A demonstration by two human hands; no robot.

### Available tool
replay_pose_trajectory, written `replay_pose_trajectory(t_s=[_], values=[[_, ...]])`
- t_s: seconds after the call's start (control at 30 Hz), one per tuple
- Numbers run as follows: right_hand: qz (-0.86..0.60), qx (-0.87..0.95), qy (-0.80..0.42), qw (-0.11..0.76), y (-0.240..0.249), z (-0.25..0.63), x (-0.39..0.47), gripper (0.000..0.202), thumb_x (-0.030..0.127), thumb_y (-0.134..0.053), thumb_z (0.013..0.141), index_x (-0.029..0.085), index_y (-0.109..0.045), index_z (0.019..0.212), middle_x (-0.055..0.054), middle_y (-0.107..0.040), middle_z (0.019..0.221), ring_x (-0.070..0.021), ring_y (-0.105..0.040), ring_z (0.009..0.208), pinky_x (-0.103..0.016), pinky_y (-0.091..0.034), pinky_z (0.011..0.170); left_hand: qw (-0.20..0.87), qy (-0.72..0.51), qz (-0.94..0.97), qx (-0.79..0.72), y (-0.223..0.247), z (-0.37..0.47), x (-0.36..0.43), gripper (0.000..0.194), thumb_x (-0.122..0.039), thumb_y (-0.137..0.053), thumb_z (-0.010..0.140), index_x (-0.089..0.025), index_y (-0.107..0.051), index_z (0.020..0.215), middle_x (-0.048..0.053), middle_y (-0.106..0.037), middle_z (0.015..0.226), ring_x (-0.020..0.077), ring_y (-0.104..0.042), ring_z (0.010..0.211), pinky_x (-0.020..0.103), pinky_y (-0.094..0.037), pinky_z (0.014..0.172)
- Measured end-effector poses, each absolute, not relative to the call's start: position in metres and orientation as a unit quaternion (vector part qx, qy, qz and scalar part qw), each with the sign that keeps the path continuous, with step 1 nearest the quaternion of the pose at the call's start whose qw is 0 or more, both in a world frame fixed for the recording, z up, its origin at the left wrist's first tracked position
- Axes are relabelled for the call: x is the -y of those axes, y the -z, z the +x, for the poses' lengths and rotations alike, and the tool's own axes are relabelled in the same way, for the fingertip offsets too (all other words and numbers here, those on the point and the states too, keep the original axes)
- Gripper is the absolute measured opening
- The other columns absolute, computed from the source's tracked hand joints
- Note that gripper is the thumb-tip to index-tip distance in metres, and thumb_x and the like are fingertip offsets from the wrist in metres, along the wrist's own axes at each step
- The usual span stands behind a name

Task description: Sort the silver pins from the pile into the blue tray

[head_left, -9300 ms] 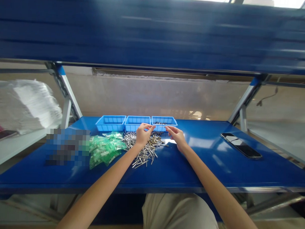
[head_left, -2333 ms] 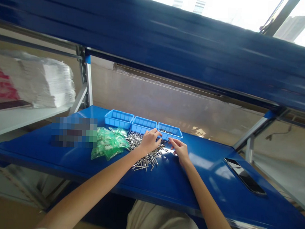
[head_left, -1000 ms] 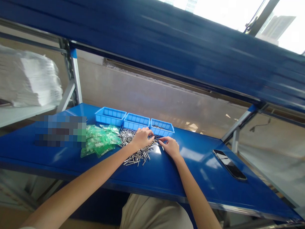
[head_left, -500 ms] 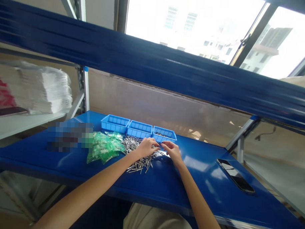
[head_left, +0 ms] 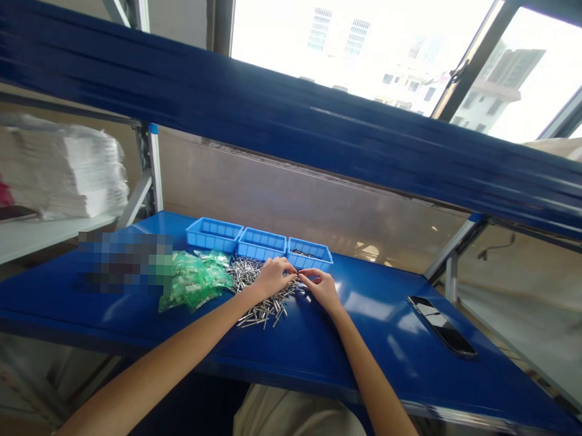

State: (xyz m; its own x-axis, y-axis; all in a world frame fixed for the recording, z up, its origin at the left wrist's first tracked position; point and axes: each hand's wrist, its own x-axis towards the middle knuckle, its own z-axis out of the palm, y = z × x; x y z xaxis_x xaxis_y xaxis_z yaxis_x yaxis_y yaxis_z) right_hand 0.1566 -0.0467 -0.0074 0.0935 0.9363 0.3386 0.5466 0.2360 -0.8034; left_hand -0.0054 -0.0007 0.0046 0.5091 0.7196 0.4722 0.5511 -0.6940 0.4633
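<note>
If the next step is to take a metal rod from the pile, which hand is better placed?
Probably the left hand: it is over the pile of metal rods, whereas the right hand is at the pile's right edge, mostly over the table.

A phone (head_left: 442, 326) lies at right, a white stack (head_left: 85, 172) on a shelf (head_left: 52, 235) at left.

The desk (head_left: 362, 367) is blue and glossy, with pale reflections to the right of the pins (head_left: 263, 309), which lie on it in a loose heap, strays fanning toward the near edge. Green bags (head_left: 193, 281) lie just left of the pins. Behind the pins, three blue bins (head_left: 259, 249) stand in a row. The phone (head_left: 442, 326) lies flat, well to the right of the pins. A pixelated patch (head_left: 122, 263) beyond the bags, left of the pins, is unreadable.
</note>
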Motion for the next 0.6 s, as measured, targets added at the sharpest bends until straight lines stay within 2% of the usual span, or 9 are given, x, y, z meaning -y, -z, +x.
replay_pose_trajectory(t_s=[0.1, 0.23, 0.37, 0.6], values=[[-0.595, 0.676, -0.142, 0.411, 0.009, 0.159, 0.047, 0.032, 0.048, -0.062, 0.064, 0.021, -0.07, 0.079, -0.004, -0.063, 0.083, -0.0099, -0.05, 0.055, -0.024, -0.042, 0.054, 0.114, -0.343, 0.841, -0.403, -0.006, -0.007, 0.001, 0.02, -0.03, -0.048, 0.079, -0.021, -0.067, 0.082, 0.003, -0.063, 0.084, 0.0175, -0.054, 0.078, 0.035, -0.038, 0.08], [-0.581, 0.715, -0.158, 0.356, 0.009, 0.16, 0.048, 0.037, 0.05, -0.066, 0.059, 0.023, -0.07, 0.084, -0.003, -0.061, 0.084, -0.008, -0.046, 0.053, -0.023, -0.04, 0.051, 0.102, -0.354, 0.828, -0.424, -0.007, -0.007, 0.001, 0.022, -0.028, -0.045, 0.079, -0.02, -0.065, 0.081, 0.003, -0.063, 0.083, 0.018, -0.054, 0.078, 0.036, -0.038, 0.08], [-0.577, 0.721, -0.158, 0.351, 0.01, 0.163, 0.047, 0.034, 0.05, -0.063, 0.063, 0.023, -0.07, 0.082, -0.003, -0.061, 0.08, -0.0094, -0.046, 0.054, -0.024, -0.04, 0.053, 0.102, -0.351, 0.833, -0.416, -0.009, -0.007, 0.002, 0.021, -0.026, -0.045, 0.079, -0.019, -0.065, 0.081, 0.004, -0.063, 0.085, 0.0177, -0.055, 0.078, 0.036, -0.039, 0.08], [-0.567, 0.726, -0.119, 0.37, 0.017, 0.168, 0.043, 0.026, 0.044, -0.056, 0.071, 0.022, -0.068, 0.078, -0.003, -0.063, 0.078, -0.0134, -0.052, 0.059, -0.027, -0.042, 0.058, 0.117, -0.302, 0.898, -0.299, -0.011, -0.008, 0.009, 0.022, -0.023, -0.047, 0.079, -0.019, -0.06, 0.096, 0.002, -0.062, 0.083, 0.0154, -0.056, 0.079, 0.028, -0.041, 0.076]])
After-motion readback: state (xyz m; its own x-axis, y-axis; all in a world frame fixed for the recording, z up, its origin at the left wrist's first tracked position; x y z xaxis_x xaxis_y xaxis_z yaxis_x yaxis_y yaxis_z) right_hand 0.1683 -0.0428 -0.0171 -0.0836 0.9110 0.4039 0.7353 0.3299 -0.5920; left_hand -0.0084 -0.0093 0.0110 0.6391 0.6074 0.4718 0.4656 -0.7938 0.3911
